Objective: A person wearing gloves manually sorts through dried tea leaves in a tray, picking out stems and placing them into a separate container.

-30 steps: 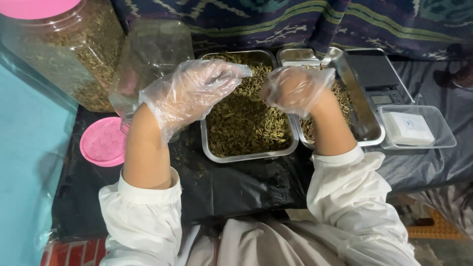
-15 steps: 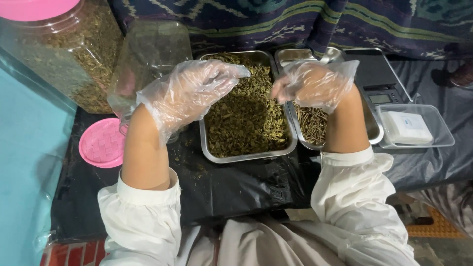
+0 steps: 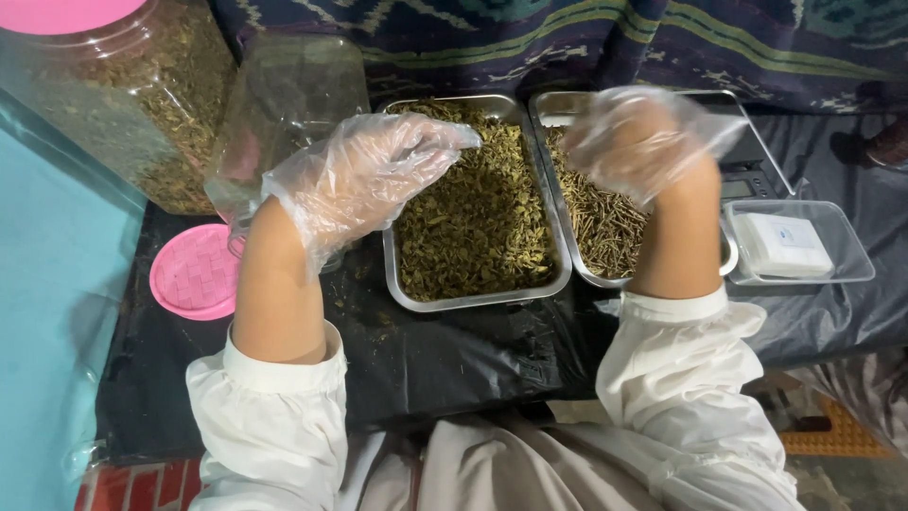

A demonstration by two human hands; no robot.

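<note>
Against the frame half a second before, what I saw change was mostly on my right: the right hand (image 3: 646,142), in its loose clear plastic glove, had swung further right and a little up, so that it hung over the far end of the right steel tray (image 3: 575,260) of thin brown stems and partly hid the black scale (image 3: 747,166) behind it. It was blurred with motion; the fingers looked curled, but I could not tell whether they pinched anything. With the hand gone from there, more of the stems (image 3: 601,222) lay exposed than earlier. The left hand (image 3: 364,175), gloved the same way, had barely shifted; it hovered at the left rim of the middle steel tray (image 3: 473,301), fingers drawn loosely together, tips over the dried green leaves (image 3: 468,222), and I could not make out anything gripped in it. The clear jar (image 3: 284,104) stood behind that wrist, the pink lid (image 3: 189,274) lay on the black sheet beside it, and the clear plastic box (image 3: 832,255) sat at the far right, all where they had been.
</note>
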